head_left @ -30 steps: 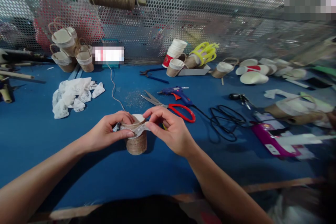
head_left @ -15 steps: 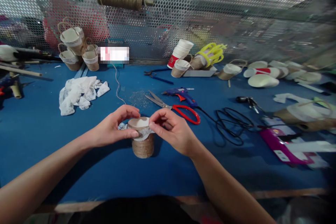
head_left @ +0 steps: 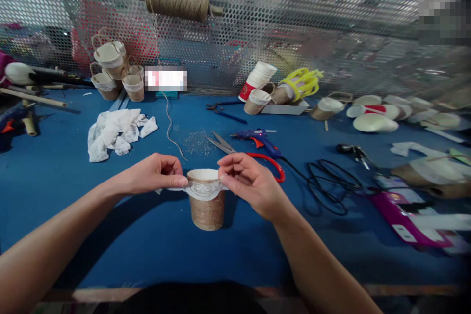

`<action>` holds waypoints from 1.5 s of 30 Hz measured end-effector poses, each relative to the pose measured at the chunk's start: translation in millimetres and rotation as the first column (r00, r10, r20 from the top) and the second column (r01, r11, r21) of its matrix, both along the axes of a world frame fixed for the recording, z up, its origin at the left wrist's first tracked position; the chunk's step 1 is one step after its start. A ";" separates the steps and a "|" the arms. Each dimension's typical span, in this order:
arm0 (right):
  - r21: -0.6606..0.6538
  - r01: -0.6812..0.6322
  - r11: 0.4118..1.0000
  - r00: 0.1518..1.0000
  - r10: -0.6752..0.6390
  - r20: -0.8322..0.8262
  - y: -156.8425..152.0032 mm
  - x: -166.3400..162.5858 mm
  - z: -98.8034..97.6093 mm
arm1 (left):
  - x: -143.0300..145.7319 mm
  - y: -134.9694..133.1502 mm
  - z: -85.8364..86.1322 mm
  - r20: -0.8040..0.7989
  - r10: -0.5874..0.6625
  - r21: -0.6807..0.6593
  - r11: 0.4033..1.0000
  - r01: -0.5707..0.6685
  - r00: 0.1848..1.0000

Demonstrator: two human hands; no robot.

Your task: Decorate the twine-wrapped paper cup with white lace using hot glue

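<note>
A paper cup wrapped in brown twine (head_left: 207,213) stands upright in front of me, its white inside showing at the top. White lace ribbon (head_left: 203,189) runs across the near side just below the rim. At the left of the cup, my left hand (head_left: 162,175) pinches one stretch of the lace, drawn out sideways. My right hand (head_left: 250,182) grips the lace between thumb and fingertips, close against the cup's right rim. Behind that hand lie red-handled scissors (head_left: 222,143), partly covered, and a blue glue gun (head_left: 259,140).
A heap of white lace (head_left: 115,132) lies left. Finished small baskets (head_left: 110,61) are stacked behind it. A twine spool (head_left: 177,2) hangs on the mesh. Pliers (head_left: 228,113), a black cable (head_left: 327,184), paper cups (head_left: 255,81) and a purple power strip (head_left: 401,221) occupy the back and right.
My left hand has moved from the cup's rim out to the left, drawing the lace sideways. The right hand stays at the right rim. The view has shifted slightly.
</note>
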State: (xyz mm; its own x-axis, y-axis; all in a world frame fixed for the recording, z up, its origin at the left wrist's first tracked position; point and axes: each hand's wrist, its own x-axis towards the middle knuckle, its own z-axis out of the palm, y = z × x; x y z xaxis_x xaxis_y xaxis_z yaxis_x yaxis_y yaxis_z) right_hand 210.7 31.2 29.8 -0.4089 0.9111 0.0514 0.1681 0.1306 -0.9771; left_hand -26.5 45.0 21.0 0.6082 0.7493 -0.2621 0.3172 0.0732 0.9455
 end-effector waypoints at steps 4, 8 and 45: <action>-0.003 0.002 1.000 1.000 -0.002 0.015 0.9 -0.3 -1.1 | -3.7 -0.9 9.5 0.013 -0.092 -0.014 0.996 0.092 0.996; -0.022 -0.016 1.000 1.000 0.016 0.008 1.7 -0.2 -2.5 | -4.4 -1.8 12.1 0.117 -0.042 0.026 0.999 0.039 0.992; -0.285 -0.178 0.942 0.891 0.031 -0.453 -0.2 1.8 -4.6 | 8.6 -10.3 6.6 0.320 0.042 -0.233 0.972 0.036 0.947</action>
State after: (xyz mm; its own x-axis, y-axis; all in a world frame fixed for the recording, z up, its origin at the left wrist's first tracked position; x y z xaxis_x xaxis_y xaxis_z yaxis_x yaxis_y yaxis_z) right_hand 212.4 31.0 25.3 -0.5053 0.8624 -0.0313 -0.2821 -0.1993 -0.9385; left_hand -18.0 34.6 27.6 0.6864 0.6929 -0.2205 -0.0004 0.3036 0.9528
